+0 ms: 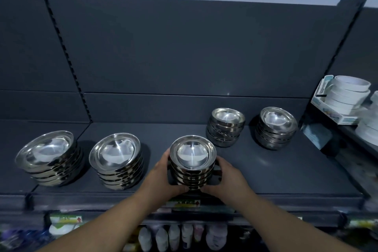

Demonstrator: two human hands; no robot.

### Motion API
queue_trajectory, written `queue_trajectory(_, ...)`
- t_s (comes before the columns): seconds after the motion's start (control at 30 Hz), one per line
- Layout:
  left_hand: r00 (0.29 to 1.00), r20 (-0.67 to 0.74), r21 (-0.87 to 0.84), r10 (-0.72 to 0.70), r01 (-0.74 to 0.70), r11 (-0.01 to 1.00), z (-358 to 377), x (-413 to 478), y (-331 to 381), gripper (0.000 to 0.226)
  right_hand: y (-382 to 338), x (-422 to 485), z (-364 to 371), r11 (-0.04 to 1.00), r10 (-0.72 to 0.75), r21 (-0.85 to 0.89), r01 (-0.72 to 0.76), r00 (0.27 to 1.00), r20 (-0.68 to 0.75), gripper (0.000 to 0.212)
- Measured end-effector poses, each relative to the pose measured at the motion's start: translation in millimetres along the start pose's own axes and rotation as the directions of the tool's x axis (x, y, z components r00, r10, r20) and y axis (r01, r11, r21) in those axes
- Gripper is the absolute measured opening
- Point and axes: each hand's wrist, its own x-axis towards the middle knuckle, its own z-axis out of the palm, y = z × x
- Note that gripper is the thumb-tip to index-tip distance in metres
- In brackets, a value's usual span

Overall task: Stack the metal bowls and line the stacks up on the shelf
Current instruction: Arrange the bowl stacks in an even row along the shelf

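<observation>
Both hands clasp a stack of several shiny metal bowls (pixel 192 154) near the front edge of the dark shelf (pixel 276 170). My left hand (pixel 161 174) grips its left side and my right hand (pixel 227 176) grips its right side. To the left stand two wider bowl stacks, one at the far left (pixel 48 151) and one beside it (pixel 116 152). Two smaller bowl stacks sit further back on the right, one nearer the middle (pixel 226 126) and one further right (pixel 276 127).
The shelf's dark back panel (pixel 184 51) rises behind the bowls, with a slotted upright (pixel 65 53) at the left. Rolls of white tape (pixel 347 96) sit in a box on the neighbouring shelf at right. Bottles (pixel 184 235) stand on the shelf below.
</observation>
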Motion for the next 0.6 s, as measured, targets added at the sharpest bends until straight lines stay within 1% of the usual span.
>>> queue_trajectory(0.1, 0.999, -0.003, 0.007, -0.045, 0.045, 0.999, -8, -1, 8, 0.132, 3, -1, -5, 0.996, 0.022, -0.082, -0.019, 0.999, 0.035, 0.099)
queue_trajectory(0.13, 0.999, -0.015, 0.009, -0.041, 0.041, 0.999, -11, -1, 13, 0.134, 5, -1, -9, 0.991, 0.031, -0.128, -0.027, 0.999, 0.029, 0.099)
queue_trajectory(0.23, 0.997, -0.066, 0.049, 0.037, -0.034, 0.998, -20, 1, 37, 0.126, 13, -1, -25, 0.962, 0.053, -0.269, -0.056, 0.998, -0.021, 0.093)
queue_trajectory(0.33, 0.987, -0.080, 0.165, 0.138, -0.123, 0.979, -21, 9, 65, 0.109, 18, -1, -49, 0.917, 0.082, -0.391, -0.087, 0.996, -0.030, 0.087)
queue_trajectory(0.43, 0.970, -0.041, 0.327, 0.238, -0.212, 0.921, -7, 20, 93, 0.100, 28, -1, -75, 0.866, 0.097, -0.491, -0.098, 0.995, -0.027, 0.084)
queue_trajectory(0.53, 0.957, 0.024, 0.530, 0.291, -0.259, 0.808, 19, 36, 116, 0.095, 43, -2, -101, 0.836, 0.114, -0.536, -0.116, 0.993, -0.036, 0.079)
queue_trajectory(0.6, 0.950, 0.061, 0.623, 0.306, -0.276, 0.732, 41, 48, 129, 0.095, 56, -2, -119, 0.825, 0.116, -0.553, -0.114, 0.993, -0.032, 0.077)
